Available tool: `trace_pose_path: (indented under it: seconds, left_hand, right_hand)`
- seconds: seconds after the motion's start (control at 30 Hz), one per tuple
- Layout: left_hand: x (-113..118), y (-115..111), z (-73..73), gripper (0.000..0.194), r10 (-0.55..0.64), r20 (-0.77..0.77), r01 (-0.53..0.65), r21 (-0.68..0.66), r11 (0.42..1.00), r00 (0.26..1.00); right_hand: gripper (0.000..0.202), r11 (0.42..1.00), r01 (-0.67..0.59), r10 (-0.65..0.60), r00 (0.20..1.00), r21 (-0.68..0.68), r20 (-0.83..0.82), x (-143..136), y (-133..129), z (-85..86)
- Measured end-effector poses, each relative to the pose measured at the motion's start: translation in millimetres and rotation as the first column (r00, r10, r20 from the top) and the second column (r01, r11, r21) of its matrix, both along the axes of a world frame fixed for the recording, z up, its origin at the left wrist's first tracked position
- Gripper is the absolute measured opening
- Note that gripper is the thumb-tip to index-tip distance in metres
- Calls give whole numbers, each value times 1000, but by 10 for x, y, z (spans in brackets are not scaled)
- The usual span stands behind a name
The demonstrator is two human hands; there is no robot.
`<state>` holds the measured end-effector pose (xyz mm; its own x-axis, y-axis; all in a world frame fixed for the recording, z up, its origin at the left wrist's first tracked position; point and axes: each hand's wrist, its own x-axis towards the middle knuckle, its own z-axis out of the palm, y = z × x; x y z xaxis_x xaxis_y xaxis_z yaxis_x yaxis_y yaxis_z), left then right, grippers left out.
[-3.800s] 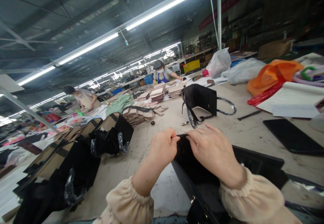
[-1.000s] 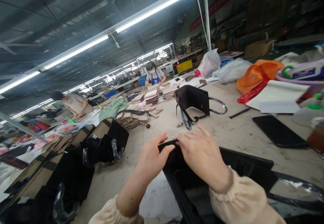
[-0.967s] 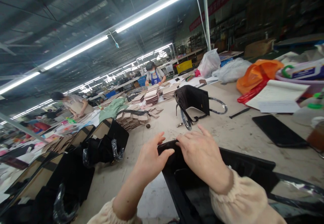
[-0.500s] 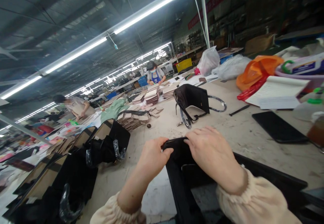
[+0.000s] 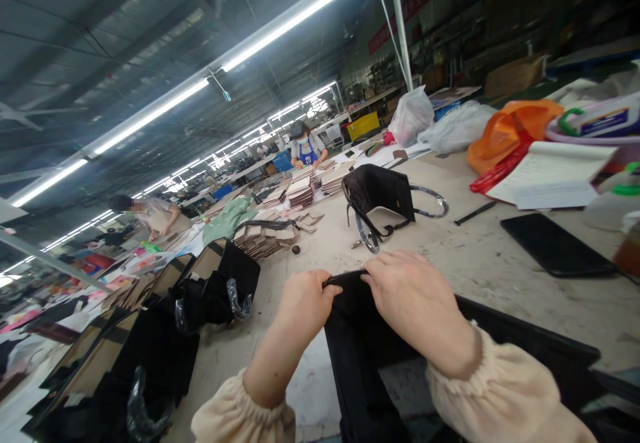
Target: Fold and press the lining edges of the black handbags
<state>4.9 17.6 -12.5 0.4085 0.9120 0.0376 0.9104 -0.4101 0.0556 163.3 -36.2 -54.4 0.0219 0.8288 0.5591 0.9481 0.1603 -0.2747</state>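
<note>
A black bag piece lies at the front of the table, its open side towards me. My left hand pinches the left end of its far edge between thumb and fingers. A short way to the right, my right hand grips the same edge, fingers curled over it and thumb hidden. Between the hands a short stretch of the edge shows. Just beyond stands a black handbag with plastic-wrapped handles, apart from both hands.
Several black bags with wrapped handles stand at left, near stacked brown pieces. A phone, a dark metal tool, a paper pad and an orange bag lie at right. Two co-workers work farther back.
My view has shifted slightly. Both hands keep their hold on the edge, and the dark inside of the bag piece shows a little differently beneath them.
</note>
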Motion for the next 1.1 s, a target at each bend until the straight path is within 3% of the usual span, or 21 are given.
trace_pose_path:
  seconds: [0.3, 0.53, 0.8, 0.97, 1.1]
  left_hand:
    - [-33, 0, -29, 27, -1, 211, 23, -100, 995, 978]
    - [-43, 41, -66, 26, 5, 255, 22, -102, 995, 967]
    - [21, 25, -63, 26, 6, 188, 0, -28, 1000, 982]
    - [-13, 22, -38, 25, -33, 163, 47, -83, 995, 986]
    - [-23, 37, 4, 31, 1, 24, 2, -100, 995, 1000]
  right_hand:
    - [12, 1000, 11, -11, 1000, -23, -3, 11, -6, 5]
    - [13, 1000, 10, -10, 1000, -24, 1, 4, -7, -15]
    - [13, 1000, 21, -21, 1000, -8, 20, 15, 1, -14]
    - [14, 1000, 23, -22, 999, -9, 33, 12, -5, -6]
    - [15, 1000, 21, -20, 999, -19, 38, 8, -8, 5]
